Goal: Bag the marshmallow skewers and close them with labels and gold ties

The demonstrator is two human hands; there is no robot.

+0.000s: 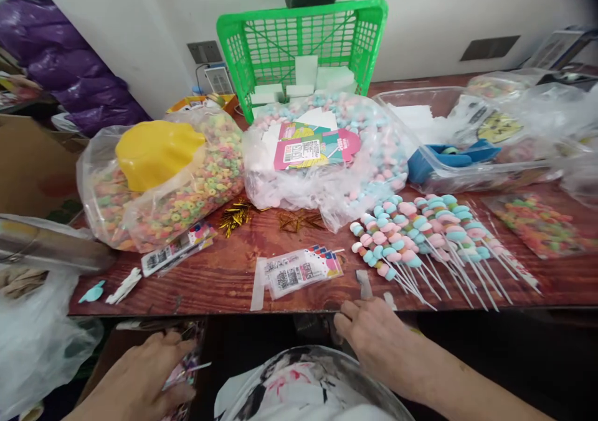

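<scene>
Below the table's front edge at the lower left, my left hand (147,368) has its fingers curled round a small clear printed packet (180,374) with a white stick poking out. At the table's front edge, just right of centre, my right hand (374,334) is bent with its fingertips at the edge, close to a small grey strip (363,284); anything under the fingers is hidden. Clear printed bags (303,273) lie in a fanned stack in front of me. To the right, many pink and blue candy skewers (411,234) lie piled with their white sticks toward me.
Behind are a bag of ring candy (210,172) with a yellow scoop (156,153), a bag of pink and blue marshmallows (374,153), a green basket (303,35) and a clear plastic tub (495,175). A metal flask (56,246) lies at the left.
</scene>
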